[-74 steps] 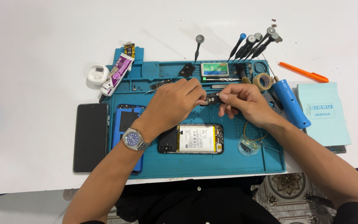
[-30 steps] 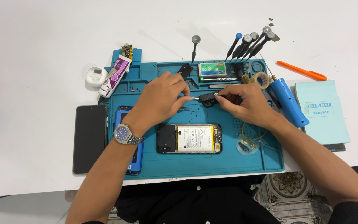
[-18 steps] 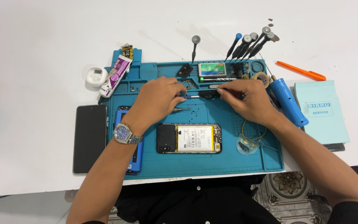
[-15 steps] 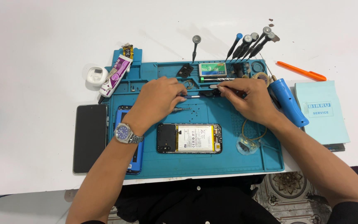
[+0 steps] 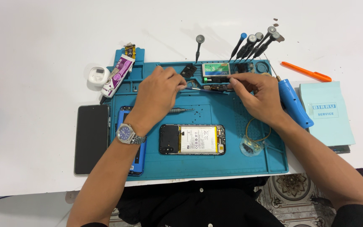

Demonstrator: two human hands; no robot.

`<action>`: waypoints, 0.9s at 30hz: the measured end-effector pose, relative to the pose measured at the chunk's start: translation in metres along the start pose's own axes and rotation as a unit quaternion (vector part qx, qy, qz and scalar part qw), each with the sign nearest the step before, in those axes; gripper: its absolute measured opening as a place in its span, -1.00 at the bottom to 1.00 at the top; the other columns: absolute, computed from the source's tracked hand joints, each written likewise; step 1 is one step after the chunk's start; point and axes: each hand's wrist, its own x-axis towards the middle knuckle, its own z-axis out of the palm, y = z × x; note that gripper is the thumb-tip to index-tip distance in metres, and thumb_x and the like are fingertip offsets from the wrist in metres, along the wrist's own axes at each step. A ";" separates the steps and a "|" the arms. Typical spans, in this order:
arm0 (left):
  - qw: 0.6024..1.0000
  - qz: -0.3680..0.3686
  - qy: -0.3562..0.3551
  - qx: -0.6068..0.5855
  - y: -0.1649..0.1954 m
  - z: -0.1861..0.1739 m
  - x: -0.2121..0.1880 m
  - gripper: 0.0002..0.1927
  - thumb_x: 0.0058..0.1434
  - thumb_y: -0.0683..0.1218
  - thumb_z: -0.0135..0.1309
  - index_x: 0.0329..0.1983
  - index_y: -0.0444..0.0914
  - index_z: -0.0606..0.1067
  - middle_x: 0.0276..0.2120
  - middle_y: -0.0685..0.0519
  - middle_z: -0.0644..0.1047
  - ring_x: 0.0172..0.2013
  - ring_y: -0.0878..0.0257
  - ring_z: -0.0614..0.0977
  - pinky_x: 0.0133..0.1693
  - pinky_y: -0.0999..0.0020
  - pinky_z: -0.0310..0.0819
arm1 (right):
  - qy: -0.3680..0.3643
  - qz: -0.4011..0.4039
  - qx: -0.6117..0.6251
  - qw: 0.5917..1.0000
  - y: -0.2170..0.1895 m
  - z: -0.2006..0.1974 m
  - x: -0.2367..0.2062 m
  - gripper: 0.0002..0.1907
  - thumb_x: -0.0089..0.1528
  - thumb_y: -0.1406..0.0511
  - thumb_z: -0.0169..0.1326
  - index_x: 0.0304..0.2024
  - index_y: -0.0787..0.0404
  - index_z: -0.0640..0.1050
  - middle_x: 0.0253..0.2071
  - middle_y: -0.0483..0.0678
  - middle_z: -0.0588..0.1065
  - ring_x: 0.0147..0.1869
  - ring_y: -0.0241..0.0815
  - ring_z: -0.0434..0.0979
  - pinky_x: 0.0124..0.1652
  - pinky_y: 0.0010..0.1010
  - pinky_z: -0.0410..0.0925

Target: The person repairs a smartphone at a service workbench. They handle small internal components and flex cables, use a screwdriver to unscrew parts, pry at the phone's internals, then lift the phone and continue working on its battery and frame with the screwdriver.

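Note:
My left hand rests on the blue work mat and pinches thin metal tweezers whose tips point right. My right hand faces it, its fingertips closed on the right end of a small dark phone part. The part lies at the mat's upper compartments, just below a small box with a green label. An opened phone with its battery showing lies below both hands. A watch sits on my left wrist.
A screwdriver lies on the mat. A black phone and a blue phone frame lie left. A blue electric screwdriver, orange pry tool and pale blue booklet lie right. Several screwdrivers stand behind.
Both hands have moved from the mat's middle up to its top compartments, carrying the tweezers and the small dark part along.

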 end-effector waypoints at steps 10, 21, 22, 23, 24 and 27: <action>0.999 -0.004 -0.029 0.016 0.001 -0.006 0.002 -0.82 0.20 0.01 0.23 -0.32 -0.19 0.63 -0.36 0.11 0.54 -0.29 0.15 0.54 -0.29 0.24 0.50 | -0.046 -0.001 0.000 0.999 -0.004 0.001 -0.001 -0.79 0.32 0.35 0.16 -0.01 0.26 0.66 -0.34 -0.07 0.61 -0.45 -0.43 0.41 -0.48 -0.59 0.25; 0.969 -0.055 -0.238 -0.035 0.008 -0.023 0.005 -0.59 -0.09 0.23 0.32 -0.41 -0.17 0.66 -0.46 0.11 0.62 -0.40 0.18 0.64 -0.36 0.23 0.50 | -0.094 0.012 -0.047 0.994 -0.008 0.002 0.002 -0.79 0.26 0.34 0.17 -0.07 0.25 0.67 -0.24 -0.04 0.62 -0.44 -0.36 0.53 -0.48 -0.56 0.37; 0.971 -0.037 -0.234 -0.028 0.007 -0.023 0.005 -0.64 -0.03 0.20 0.30 -0.42 -0.17 0.66 -0.46 0.10 0.61 -0.40 0.16 0.63 -0.34 0.22 0.49 | -0.095 0.007 -0.051 0.994 -0.008 0.002 0.002 -0.79 0.25 0.34 0.18 -0.08 0.25 0.67 -0.25 -0.03 0.62 -0.43 -0.35 0.54 -0.47 -0.56 0.38; 0.973 -0.020 -0.230 -0.023 0.006 -0.022 0.004 -0.69 0.04 0.16 0.28 -0.43 -0.17 0.67 -0.46 0.08 0.61 -0.39 0.14 0.62 -0.32 0.21 0.48 | -0.096 0.003 -0.056 0.994 -0.008 0.002 0.001 -0.79 0.25 0.34 0.18 -0.09 0.26 0.67 -0.25 -0.03 0.62 -0.43 -0.35 0.54 -0.47 -0.55 0.38; 0.974 -0.003 -0.226 -0.018 0.006 -0.021 0.004 -0.72 0.10 0.13 0.26 -0.44 -0.17 0.67 -0.46 0.07 0.60 -0.39 0.12 0.61 -0.30 0.19 0.46 | -0.097 0.011 -0.055 0.994 -0.007 0.002 0.001 -0.79 0.24 0.34 0.19 -0.09 0.26 0.67 -0.27 -0.03 0.62 -0.43 -0.35 0.54 -0.46 -0.55 0.38; 0.981 0.031 -0.193 0.007 0.007 -0.020 0.002 -0.74 0.19 0.07 0.24 -0.45 -0.19 0.64 -0.46 0.07 0.58 -0.41 0.11 0.57 -0.27 0.16 0.38 | -0.101 0.026 -0.055 0.993 -0.007 0.004 0.001 -0.79 0.23 0.32 0.21 -0.10 0.26 0.67 -0.31 -0.02 0.61 -0.44 -0.35 0.54 -0.44 -0.54 0.39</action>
